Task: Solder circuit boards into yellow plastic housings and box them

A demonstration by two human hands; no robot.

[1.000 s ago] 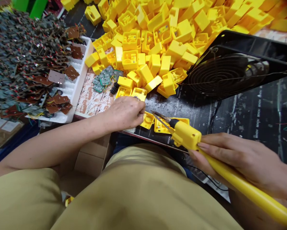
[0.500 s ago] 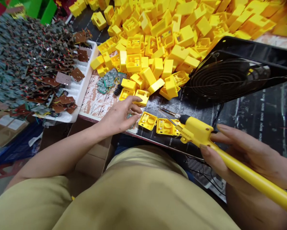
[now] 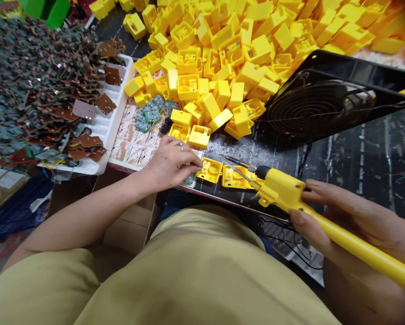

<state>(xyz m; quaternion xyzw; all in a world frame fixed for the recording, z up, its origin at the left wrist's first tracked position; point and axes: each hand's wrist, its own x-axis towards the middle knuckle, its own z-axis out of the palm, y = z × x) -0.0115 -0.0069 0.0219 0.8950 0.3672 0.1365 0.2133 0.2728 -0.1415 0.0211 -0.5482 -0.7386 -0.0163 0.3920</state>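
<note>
My left hand (image 3: 173, 163) is closed in a pinch, its thumb and forefinger at the left edge of a small open yellow casing (image 3: 211, 170). What lies between those fingertips is too small to make out. A green circuit board (image 3: 189, 179) shows partly under the hand. My right hand (image 3: 344, 221) grips a yellow soldering gun (image 3: 283, 187) with a long handle. Its thin metal tip and a second thin rod point left above another open yellow casing (image 3: 234, 177), which they partly cover. Two more yellow casings, one with a perforated face (image 3: 199, 136), lie just beyond my left hand.
A big heap of yellow casings (image 3: 222, 58) covers the back of the bench. On the left, a white foam tray (image 3: 119, 108) is piled with circuit boards (image 3: 46, 90). Several green boards (image 3: 153, 113) lie near the heap. A black fan (image 3: 320, 104) stands at the right.
My left hand's spread fingers have come down and closed at the near casing's left edge; that casing has turned slightly. The soldering gun has shifted a little to the right.
</note>
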